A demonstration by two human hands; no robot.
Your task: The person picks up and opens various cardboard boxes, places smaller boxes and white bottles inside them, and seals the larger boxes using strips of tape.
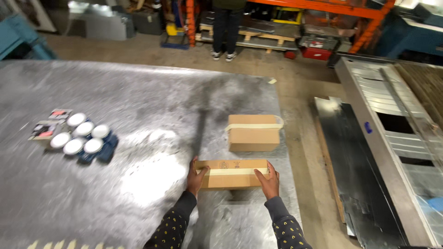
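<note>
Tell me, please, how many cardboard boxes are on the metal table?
2. The nearer box is gripped at its ends by the left hand and right hand. The farther box sits just beyond it, near the table's right edge. No others are visible.

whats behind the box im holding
A second taped cardboard box sits apart behind the held box on the metal table. Both are sealed, so contents are hidden.
</note>
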